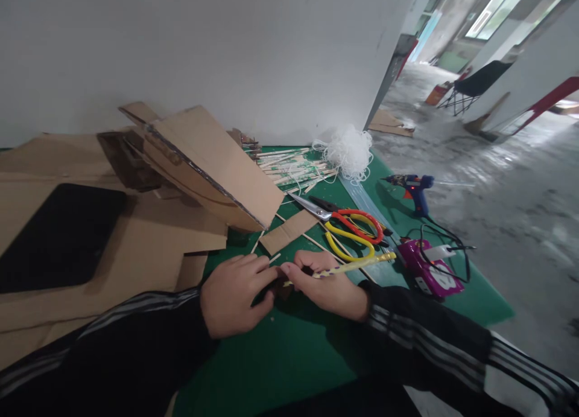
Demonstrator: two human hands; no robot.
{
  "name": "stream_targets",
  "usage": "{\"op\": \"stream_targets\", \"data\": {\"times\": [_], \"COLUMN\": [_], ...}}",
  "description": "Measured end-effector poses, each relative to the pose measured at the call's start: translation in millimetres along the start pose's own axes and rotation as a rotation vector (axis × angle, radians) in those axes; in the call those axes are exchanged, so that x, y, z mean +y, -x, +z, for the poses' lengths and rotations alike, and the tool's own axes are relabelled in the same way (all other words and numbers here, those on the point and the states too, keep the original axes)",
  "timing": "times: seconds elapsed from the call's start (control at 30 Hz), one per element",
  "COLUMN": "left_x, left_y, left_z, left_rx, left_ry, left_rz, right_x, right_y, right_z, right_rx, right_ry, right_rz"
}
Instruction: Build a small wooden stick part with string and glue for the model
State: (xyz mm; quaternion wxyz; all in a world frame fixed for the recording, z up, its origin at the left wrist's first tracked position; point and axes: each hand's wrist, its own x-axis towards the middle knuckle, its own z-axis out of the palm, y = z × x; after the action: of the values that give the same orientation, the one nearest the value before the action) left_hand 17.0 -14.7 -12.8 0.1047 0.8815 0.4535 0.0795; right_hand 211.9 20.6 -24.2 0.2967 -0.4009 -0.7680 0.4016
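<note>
My right hand [332, 287] is closed around a pale yellow patterned pencil [357, 265], whose back end points to the right. Beside it, my left hand [237, 296] has its fingers curled in, their tips meeting the right thumb. A small brown piece [283, 290] shows in shadow between the two hands; what the left fingers pinch is mostly hidden. The tip of a thin pale stick [274, 258] pokes out just beyond the left fingers. Ahead of the hands lie a cardboard strip [289, 231] and scissors [346, 224] with red and yellow handles.
A folded cardboard form [217, 157] leans at the back left, near a black tablet-like slab [58, 236] on cardboard sheets. Thin sticks [294, 166] and tangled white string [350, 152] lie by the wall. A blue glue gun [416, 190] and purple power strip [432, 269] sit right.
</note>
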Motion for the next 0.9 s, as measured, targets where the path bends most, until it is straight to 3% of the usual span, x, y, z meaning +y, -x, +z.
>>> {"op": "stream_targets", "data": {"times": [0.13,0.9], "left_x": [0.3,0.4], "left_y": [0.2,0.0], "left_z": [-0.5,0.1], "left_rx": [-0.004,-0.018], "left_ry": [-0.013,-0.020], "left_rz": [0.004,-0.009], "right_x": [0.8,1.4], "right_y": [0.1,0.2], "right_z": [0.7,1.4], "right_rx": [-0.048,-0.060], "right_ry": [-0.035,-0.042], "right_rz": [-0.008,-0.010]}}
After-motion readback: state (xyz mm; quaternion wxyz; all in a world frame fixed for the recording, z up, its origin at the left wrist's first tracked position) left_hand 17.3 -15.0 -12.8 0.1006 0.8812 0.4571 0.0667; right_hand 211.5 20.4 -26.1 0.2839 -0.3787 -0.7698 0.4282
